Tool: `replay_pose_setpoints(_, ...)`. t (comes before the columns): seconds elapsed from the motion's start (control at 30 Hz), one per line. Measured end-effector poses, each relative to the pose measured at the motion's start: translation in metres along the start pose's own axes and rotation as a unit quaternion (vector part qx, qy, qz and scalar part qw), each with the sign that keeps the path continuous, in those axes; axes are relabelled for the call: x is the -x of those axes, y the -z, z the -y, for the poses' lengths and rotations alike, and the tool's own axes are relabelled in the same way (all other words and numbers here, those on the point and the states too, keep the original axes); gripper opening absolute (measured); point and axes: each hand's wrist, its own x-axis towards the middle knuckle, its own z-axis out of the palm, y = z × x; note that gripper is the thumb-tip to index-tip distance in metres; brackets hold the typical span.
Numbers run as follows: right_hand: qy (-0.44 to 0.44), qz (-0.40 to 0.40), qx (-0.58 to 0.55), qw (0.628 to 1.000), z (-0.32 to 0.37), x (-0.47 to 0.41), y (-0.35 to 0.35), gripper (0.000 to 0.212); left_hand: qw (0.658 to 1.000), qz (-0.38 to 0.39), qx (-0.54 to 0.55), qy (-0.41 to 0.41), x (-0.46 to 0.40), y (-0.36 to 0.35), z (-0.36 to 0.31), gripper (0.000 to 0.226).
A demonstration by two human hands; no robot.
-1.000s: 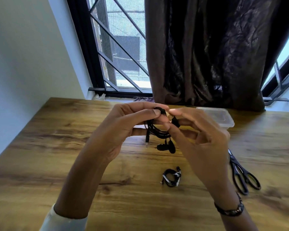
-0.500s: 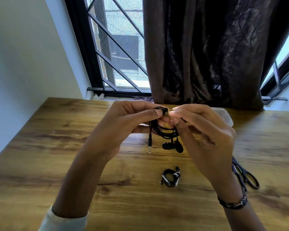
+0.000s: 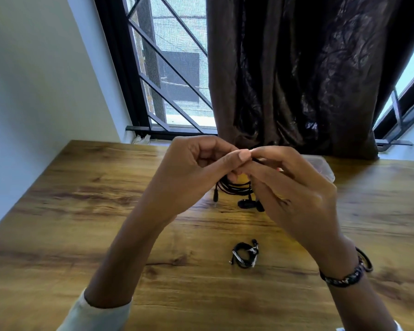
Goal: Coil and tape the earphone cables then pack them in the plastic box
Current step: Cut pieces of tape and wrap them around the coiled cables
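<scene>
Hands together above the desk (image 3: 86, 199), left hand (image 3: 191, 177) and right hand (image 3: 294, 194) fingers pinching a coiled black earphone cable (image 3: 234, 187), taped coil (image 3: 245, 253) nearer the person, plastic box (image 3: 324, 167) beyond.

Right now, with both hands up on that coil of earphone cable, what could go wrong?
1. The coil is pinched only at its top between the left hand and the right hand; its loops hang free and could spring apart if the pinch loosens.
2. The plug and earbuds dangle below and could end up outside the wrap.
3. The plastic box sits behind the right hand, mostly hidden, so a reach could knock it.
</scene>
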Motion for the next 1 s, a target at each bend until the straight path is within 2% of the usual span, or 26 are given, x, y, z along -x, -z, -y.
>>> replay_pose_setpoints(0.1, -0.045, -0.013, -0.064, 0.997, 0.003, -0.002, 0.001, 0.017, 1.0, -0.012, -0.012, -0.025, -0.001, 0.001, 0.004, 0.015)
replay_pose_setpoints(0.2, -0.199, -0.023, -0.245, 0.949, 0.01, 0.0, 0.003, 0.037, 0.999, -0.026, -0.013, -0.037, -0.001, 0.002, 0.005, 0.011)
replay_pose_setpoints(0.23, -0.228, -0.025, -0.268, 0.936, 0.012, 0.0, 0.003, 0.039, 0.999, -0.023, -0.013, -0.041, -0.001, 0.001, 0.006, 0.01)
replay_pose_setpoints(0.3, -0.237, -0.024, -0.241, 0.941, 0.011, 0.0, 0.001, 0.035, 0.999, -0.013, -0.014, -0.051, -0.001, 0.0, 0.007, 0.008)
replay_pose_setpoints(0.43, -0.19, -0.034, -0.147, 0.97, 0.008, 0.0, -0.001, 0.018, 0.997, -0.004, -0.04, -0.065, 0.002, 0.002, 0.009, 0.012)
replay_pose_setpoints(0.6, -0.214, -0.044, -0.177, 0.959, 0.01, 0.001, -0.004, 0.017, 0.996, -0.005, -0.056, -0.064, 0.003, 0.001, 0.012, 0.013)
replay_pose_setpoints(0.77, -0.307, -0.015, -0.291, 0.906, 0.01, 0.006, -0.003, 0.02, 0.998, 0.015, -0.051, -0.046, 0.002, 0.004, 0.012, 0.018)
replay_pose_setpoints(0.87, -0.315, -0.011, -0.284, 0.906, 0.009, 0.005, -0.003, 0.019, 0.997, 0.036, -0.047, -0.041, 0.001, 0.004, 0.012, 0.015)
replay_pose_setpoints(1.0, -0.316, -0.022, -0.282, 0.905, 0.009, 0.004, -0.005, 0.019, 0.998, -0.002, -0.039, -0.041, -0.001, 0.0, 0.018, 0.01)
